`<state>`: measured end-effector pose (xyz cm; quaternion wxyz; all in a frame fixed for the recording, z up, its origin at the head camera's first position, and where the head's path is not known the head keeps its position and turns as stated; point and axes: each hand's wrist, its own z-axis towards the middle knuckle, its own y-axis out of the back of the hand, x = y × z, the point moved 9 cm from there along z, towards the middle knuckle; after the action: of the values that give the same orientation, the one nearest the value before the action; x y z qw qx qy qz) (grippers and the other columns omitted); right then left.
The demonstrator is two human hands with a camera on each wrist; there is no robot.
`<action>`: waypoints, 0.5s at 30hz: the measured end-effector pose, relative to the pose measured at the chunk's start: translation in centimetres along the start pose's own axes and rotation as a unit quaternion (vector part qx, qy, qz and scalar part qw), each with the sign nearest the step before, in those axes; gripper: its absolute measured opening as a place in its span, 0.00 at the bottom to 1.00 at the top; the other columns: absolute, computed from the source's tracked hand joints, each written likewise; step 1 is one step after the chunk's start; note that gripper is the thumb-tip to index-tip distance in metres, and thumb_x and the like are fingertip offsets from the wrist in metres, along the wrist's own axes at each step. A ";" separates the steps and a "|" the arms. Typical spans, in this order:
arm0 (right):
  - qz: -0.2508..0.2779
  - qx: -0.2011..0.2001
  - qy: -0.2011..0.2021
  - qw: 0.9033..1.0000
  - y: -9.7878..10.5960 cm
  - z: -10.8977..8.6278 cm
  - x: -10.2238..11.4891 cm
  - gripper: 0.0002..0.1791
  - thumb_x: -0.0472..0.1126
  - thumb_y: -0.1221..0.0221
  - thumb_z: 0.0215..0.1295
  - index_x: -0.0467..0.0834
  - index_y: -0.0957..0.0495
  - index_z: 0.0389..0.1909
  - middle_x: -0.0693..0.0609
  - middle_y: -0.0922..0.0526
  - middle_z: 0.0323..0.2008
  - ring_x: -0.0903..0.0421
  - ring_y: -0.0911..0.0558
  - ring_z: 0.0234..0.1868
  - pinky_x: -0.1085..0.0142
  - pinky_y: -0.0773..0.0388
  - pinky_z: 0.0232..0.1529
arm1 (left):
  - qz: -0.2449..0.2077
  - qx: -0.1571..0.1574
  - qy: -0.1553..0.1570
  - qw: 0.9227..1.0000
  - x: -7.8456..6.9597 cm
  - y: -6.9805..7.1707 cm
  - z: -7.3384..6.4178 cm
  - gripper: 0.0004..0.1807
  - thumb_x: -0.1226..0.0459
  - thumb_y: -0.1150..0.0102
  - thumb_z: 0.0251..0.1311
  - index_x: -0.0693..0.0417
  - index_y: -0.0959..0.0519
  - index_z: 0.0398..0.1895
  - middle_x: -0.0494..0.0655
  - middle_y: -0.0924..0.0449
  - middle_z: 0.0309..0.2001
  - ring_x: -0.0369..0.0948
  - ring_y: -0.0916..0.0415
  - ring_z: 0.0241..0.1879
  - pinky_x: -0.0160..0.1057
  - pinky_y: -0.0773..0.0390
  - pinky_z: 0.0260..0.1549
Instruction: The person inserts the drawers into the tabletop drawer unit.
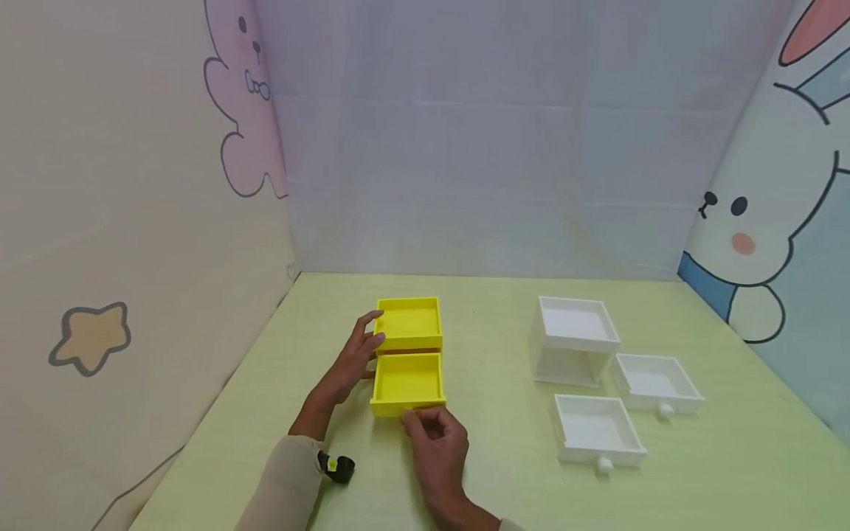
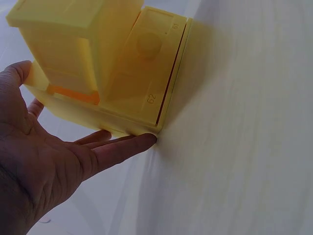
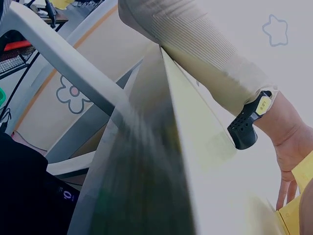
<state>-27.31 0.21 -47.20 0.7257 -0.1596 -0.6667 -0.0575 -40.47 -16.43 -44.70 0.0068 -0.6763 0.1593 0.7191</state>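
Left hand [image 1: 352,369]: fingers spread, set against the left side of the yellow cabinet [image 1: 408,324], which stands upright on the desk [image 1: 494,442]. Right hand [image 1: 441,451]: thumb and fingers pinching the upper yellow drawer [image 1: 408,377] at its front; the exact hold is hidden. Drawer drawn out forward. Lower yellow drawer [image 2: 142,68]: closed, round knob, marked "62". To the right, well apart: white cabinet [image 1: 576,343], front open; two white drawers [image 1: 600,428], knobbed, lying near it.

Table [image 1: 505,413]: yellow cabinet [image 1: 408,321]; white cabinet [image 1: 578,323]; 2 white drawers [image 1: 598,425]
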 end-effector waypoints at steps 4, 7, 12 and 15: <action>-0.012 0.006 0.008 1.000 -0.2 0.1 0.0 0.06 0.34 0.31 0.57 0.37 0.18 0.31 0.48 0.16 0.29 0.58 0.17 0.27 0.70 0.20 0.30 | 0.007 -0.001 -0.001 1.000 -0.1 0.0 0.1 0.27 0.49 0.56 0.76 0.25 0.49 0.74 0.61 0.41 0.71 0.65 0.32 0.63 0.66 0.25 0.49; -0.020 0.010 0.020 1.000 -0.4 0.3 0.1 0.05 0.33 0.31 0.58 0.36 0.18 0.31 0.48 0.16 0.29 0.58 0.17 0.27 0.70 0.20 0.30 | 0.008 -0.002 -0.004 1.000 -0.2 0.1 0.0 0.27 0.49 0.56 0.76 0.27 0.49 0.74 0.61 0.40 0.70 0.64 0.31 0.62 0.65 0.24 0.48; -0.008 0.016 0.016 1.000 -0.6 0.7 -0.1 0.05 0.34 0.31 0.58 0.37 0.18 0.31 0.48 0.15 0.29 0.54 0.16 0.27 0.69 0.19 0.30 | 0.006 -0.001 -0.004 1.000 -0.2 0.1 0.0 0.28 0.48 0.55 0.75 0.27 0.48 0.74 0.61 0.41 0.71 0.64 0.31 0.62 0.65 0.24 0.48; 0.001 0.017 0.016 1.000 -0.6 0.7 0.1 0.06 0.34 0.31 0.57 0.37 0.18 0.31 0.48 0.15 0.29 0.53 0.16 0.27 0.69 0.19 0.30 | 0.004 0.001 -0.002 1.000 0.0 0.1 -0.1 0.28 0.47 0.55 0.75 0.25 0.48 0.74 0.61 0.41 0.71 0.65 0.33 0.63 0.66 0.24 0.49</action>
<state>-28.15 -0.12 -47.00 0.7387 -0.1472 -0.6560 -0.0481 -40.42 -16.57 -44.64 0.0051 -0.6744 0.1628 0.7201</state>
